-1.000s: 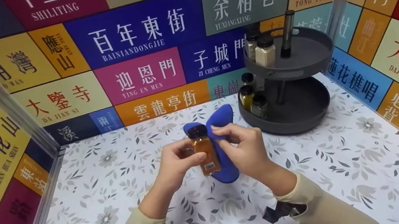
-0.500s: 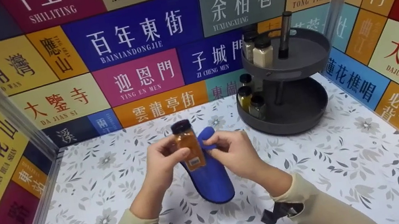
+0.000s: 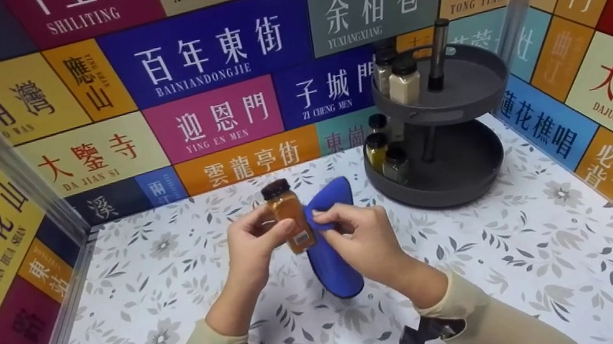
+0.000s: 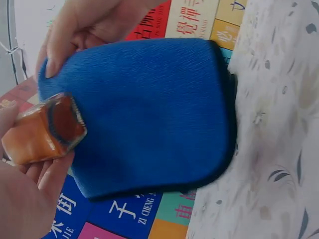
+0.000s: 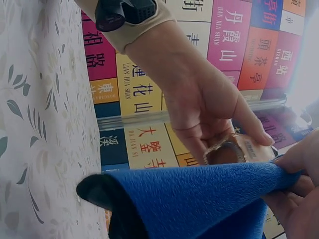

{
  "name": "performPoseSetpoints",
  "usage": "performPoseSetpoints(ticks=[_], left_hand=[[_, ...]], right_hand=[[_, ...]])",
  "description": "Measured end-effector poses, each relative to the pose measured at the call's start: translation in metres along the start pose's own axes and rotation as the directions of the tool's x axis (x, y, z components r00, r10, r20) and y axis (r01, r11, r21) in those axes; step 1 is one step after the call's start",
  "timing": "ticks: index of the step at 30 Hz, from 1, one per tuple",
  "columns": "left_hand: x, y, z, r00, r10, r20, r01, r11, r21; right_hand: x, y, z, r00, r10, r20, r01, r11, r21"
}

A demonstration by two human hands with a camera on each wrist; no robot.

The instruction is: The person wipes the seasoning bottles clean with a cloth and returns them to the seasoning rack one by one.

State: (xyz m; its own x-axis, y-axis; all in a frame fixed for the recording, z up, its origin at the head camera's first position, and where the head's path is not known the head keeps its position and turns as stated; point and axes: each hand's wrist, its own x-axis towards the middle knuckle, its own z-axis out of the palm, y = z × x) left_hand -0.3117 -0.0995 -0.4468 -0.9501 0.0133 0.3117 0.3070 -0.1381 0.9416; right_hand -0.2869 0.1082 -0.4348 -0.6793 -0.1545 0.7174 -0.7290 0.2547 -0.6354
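Between its thumb and fingers, my left hand (image 3: 249, 248) grips a clear square spice jar (image 3: 292, 225) with a dark cap and orange-brown contents. The jar tilts slightly and hangs above the table; a small barcode label shows low on its side. My right hand (image 3: 369, 236) pinches a blue cloth (image 3: 335, 264) with dark edging, close against the jar's right side. In the left wrist view the cloth (image 4: 144, 114) hangs spread out behind the base of the jar (image 4: 46, 130). The right wrist view has the cloth (image 5: 194, 194) covering part of the jar (image 5: 239, 149).
A dark grey two-tier round rack (image 3: 438, 167) stands at the back right. Several dark-capped jars are on its left side, including a pale one (image 3: 404, 81) on the upper tier. A floral cloth covers the table (image 3: 177, 295). Printed panels (image 3: 208, 44) enclose the back and sides.
Both hands have shifted slightly left with the jar and cloth. The cloth's hanging part swung down and left, then back right, and its upper flap is raised again beside the jar.
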Motion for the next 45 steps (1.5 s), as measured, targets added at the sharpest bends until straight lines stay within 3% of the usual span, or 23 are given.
performPoseSetpoints(ticks=[5,9,13,17,22,25,27,31,34,38,41,45], left_hand=[[-0.004,-0.008,0.004,0.991,-0.036,0.128,0.024,0.995,0.099],[-0.004,-0.011,0.006,0.985,-0.045,0.165,0.025,0.992,0.123],[-0.003,-0.011,0.008,0.994,-0.026,0.103,0.014,0.993,0.117],[-0.002,-0.008,0.008,0.999,-0.035,0.027,0.034,0.999,0.036],[0.0,0.001,0.004,0.994,-0.018,-0.105,0.016,1.0,-0.021],[0.001,0.003,0.002,0.992,-0.009,-0.124,0.004,0.999,-0.041],[0.001,0.003,0.001,0.996,-0.005,-0.09,-0.001,0.998,-0.062],[-0.002,-0.002,0.001,0.999,0.023,0.043,-0.019,0.995,-0.096],[-0.006,-0.007,0.005,0.988,0.036,0.15,-0.02,0.994,-0.106],[-0.008,-0.012,0.008,0.965,0.029,0.259,-0.012,0.997,-0.07],[-0.009,-0.012,0.01,0.958,0.027,0.285,-0.022,1.0,-0.02],[-0.009,-0.009,0.01,0.967,0.04,0.25,-0.044,0.999,0.009]], right_hand=[[0.005,0.006,-0.004,0.997,-0.008,-0.072,0.012,0.999,0.051],[0.008,0.009,-0.007,0.997,0.018,-0.077,-0.012,0.997,0.074],[0.007,0.01,-0.007,0.998,0.034,-0.044,-0.032,0.998,0.048],[0.006,0.007,-0.007,1.0,0.022,0.004,-0.022,0.999,0.025],[0.002,0.005,-0.004,0.997,0.0,0.077,0.001,1.0,-0.019],[0.001,0.005,-0.002,0.996,0.008,0.094,-0.004,0.999,-0.04],[0.001,0.006,-0.001,0.996,0.025,0.087,-0.022,0.999,-0.038],[0.004,0.009,-0.003,0.995,0.084,0.049,-0.085,0.996,0.011],[0.007,0.011,-0.005,0.992,0.128,0.014,-0.129,0.988,0.089],[0.01,0.012,-0.01,0.991,0.133,-0.03,-0.127,0.979,0.16],[0.011,0.011,-0.012,0.992,0.115,-0.05,-0.106,0.981,0.163],[0.01,0.011,-0.012,0.991,0.135,-0.027,-0.129,0.978,0.163]])
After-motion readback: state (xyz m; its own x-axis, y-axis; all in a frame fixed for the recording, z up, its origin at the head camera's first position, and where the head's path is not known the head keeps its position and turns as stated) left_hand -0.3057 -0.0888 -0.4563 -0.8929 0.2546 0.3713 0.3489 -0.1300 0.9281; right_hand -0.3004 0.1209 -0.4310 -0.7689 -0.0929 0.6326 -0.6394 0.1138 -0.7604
